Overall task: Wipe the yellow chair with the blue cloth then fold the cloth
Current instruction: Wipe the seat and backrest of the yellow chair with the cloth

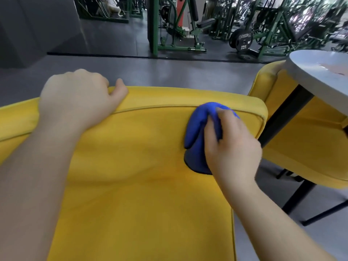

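yellow chair [131, 166] surface lies open leftward; white table [308, 72] and second chair [310, 147] crowd the right

The yellow chair [131, 157] is covered in bright fabric, with a piped seam running along its upper edge. Its broad padded face lies beneath both hands, and the left hand [75, 98] grips its top edge. The blue cloth [197, 132] is bunched into a rounded wad and pressed onto the chair just below the seam, under the fingers of the right hand [233, 147], which clutches it
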Tool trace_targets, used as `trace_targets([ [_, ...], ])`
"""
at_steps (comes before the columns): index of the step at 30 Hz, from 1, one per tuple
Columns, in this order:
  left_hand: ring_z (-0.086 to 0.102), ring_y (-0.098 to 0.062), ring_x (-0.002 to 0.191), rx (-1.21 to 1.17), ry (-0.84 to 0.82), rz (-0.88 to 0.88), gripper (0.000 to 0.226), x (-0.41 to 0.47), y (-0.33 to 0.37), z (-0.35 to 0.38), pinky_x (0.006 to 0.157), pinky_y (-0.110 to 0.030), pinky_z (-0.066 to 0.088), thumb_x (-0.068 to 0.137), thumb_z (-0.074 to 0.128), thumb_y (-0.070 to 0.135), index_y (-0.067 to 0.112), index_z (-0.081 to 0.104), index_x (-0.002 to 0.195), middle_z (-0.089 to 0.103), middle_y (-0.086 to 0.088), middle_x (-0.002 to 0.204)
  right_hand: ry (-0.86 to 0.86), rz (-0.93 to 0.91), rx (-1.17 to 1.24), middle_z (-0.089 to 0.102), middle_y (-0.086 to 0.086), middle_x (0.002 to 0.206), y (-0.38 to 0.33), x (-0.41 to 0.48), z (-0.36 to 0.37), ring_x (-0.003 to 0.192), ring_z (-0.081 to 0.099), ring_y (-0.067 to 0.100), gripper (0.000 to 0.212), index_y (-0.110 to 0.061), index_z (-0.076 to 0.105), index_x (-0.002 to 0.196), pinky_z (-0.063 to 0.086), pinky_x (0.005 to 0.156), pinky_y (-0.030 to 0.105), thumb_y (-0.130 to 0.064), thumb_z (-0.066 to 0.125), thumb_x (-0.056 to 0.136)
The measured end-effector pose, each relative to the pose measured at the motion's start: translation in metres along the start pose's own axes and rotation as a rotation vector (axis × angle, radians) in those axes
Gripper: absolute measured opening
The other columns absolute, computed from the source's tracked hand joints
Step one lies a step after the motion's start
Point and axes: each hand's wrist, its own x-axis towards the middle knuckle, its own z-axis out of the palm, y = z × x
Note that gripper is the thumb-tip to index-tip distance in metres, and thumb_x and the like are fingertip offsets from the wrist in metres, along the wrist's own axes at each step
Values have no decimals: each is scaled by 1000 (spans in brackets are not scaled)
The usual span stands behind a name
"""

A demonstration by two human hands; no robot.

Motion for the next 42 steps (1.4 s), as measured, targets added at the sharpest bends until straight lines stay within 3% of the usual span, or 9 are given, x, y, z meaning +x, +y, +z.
trace_targets([
  [9,47,-31,62,-8,6,17,64,-2,10,-5,54,-32,31,97,24,50,8,65,72,46,-10,61,-710,-71,-215,46,-2,60,4,-84,52,46,43,27,11,-20,51,84,15,38,26,-24,61,83],
  [14,46,-31,61,-12,19,5,65,-3,3,-3,53,-32,31,97,24,50,7,66,72,45,-10,60,-6,-9,62,52,-1,60,-15,-8,5,47,45,22,16,-14,55,82,32,36,28,-27,56,91],
  [16,46,-32,61,-24,16,16,65,-3,4,-3,54,-32,32,97,25,50,6,66,74,43,-10,60,42,-29,-19,51,3,60,-16,3,18,46,44,24,15,-10,57,85,29,37,27,-23,53,92],
  [21,46,-31,59,-39,40,34,65,-5,3,-4,55,-35,35,97,25,50,5,62,68,44,-10,60,-674,-224,-233,55,3,58,0,-95,60,43,52,27,21,-16,65,92,29,34,26,-20,70,73],
  [25,44,-30,58,-50,29,13,65,-3,7,-3,54,-34,33,96,25,52,6,61,67,45,-10,61,-1002,32,-186,66,6,94,-2,-63,52,84,62,32,21,-26,58,104,44,58,32,-31,43,90],
  [30,40,-28,54,-67,17,-7,66,-4,2,-3,52,-33,30,96,26,53,6,60,64,45,-9,59,-31,-106,2,63,7,74,-6,3,-14,65,58,32,18,-18,65,99,42,46,34,-30,52,96],
  [32,37,-27,52,-74,12,-4,65,-3,5,-4,53,-33,29,96,26,53,7,57,63,45,-9,59,83,-65,9,64,10,78,8,12,-10,66,58,34,23,-13,65,107,40,46,34,-27,50,97],
  [37,35,-25,51,-67,7,7,64,0,10,-4,53,-33,28,96,27,53,7,56,63,44,-9,60,-421,-209,-165,51,7,63,56,-71,28,43,46,30,27,-9,61,100,31,37,27,-30,45,93],
  [42,42,-28,54,-49,0,4,67,2,10,-1,51,-32,31,95,25,55,5,63,70,46,-11,60,-849,144,-230,46,-7,61,58,-70,25,53,43,16,16,-26,45,85,32,44,28,-37,41,96],
])
